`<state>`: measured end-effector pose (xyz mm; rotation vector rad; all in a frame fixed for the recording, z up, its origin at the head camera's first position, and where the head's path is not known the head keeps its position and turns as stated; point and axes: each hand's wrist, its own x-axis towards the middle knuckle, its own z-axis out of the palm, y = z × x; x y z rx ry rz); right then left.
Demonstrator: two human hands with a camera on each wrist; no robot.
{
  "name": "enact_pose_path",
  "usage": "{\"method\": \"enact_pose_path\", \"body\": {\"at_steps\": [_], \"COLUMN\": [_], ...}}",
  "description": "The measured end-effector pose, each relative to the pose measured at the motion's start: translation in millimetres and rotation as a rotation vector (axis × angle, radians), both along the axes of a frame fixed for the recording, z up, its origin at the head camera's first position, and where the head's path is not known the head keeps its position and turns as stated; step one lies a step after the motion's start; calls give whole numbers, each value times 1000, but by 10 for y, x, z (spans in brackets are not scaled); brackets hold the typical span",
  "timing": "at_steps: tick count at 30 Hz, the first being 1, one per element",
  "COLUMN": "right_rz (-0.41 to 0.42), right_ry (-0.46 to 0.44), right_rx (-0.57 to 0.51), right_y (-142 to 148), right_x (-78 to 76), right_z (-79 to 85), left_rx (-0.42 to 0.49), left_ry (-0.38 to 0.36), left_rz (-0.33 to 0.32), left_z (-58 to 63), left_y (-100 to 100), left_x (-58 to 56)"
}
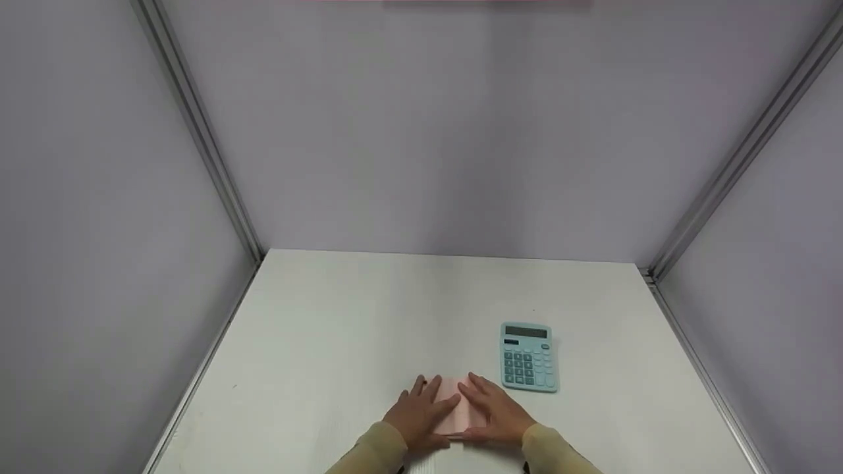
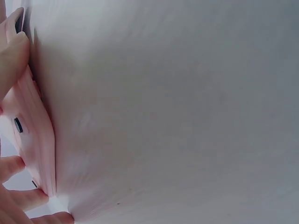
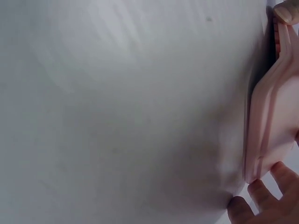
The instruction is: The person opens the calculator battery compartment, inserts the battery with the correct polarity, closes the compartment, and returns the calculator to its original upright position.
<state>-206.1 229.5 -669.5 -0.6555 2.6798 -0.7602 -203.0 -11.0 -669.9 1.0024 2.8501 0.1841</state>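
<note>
A flat pink plastic slab (image 1: 448, 418) lies on the white table near its front, between both hands. Its rim is stepped, and small dark pads dot its surface in the left wrist view; its kind is not clear. On its left side the left hand (image 1: 418, 416) grips it, thumb at the near edge and fingers spread toward the far edge. The right hand (image 1: 499, 413) holds the opposite side in much the same way. In the right wrist view, reddish ridges show below the pink slab (image 3: 275, 102) near the thumb. Fingers cover much of its top.
A light blue calculator (image 1: 529, 357) lies face up just beyond the right hand, to the right. Grey panels (image 1: 428, 131) with metal corner rails surround the white table (image 1: 316, 329) at the back and on both sides.
</note>
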Motion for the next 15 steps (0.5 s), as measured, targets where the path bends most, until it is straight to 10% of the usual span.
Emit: {"method": "enact_pose_path", "body": {"at_steps": [15], "right_rz": [7], "right_ry": [-2], "right_rx": [12], "right_y": [45], "right_x": [-13], "right_z": [-53], "left_rx": [-8], "left_ry": [-38], "left_rz": [19], "left_z": [-44], "left_y": [43], "left_x": [-24]}}
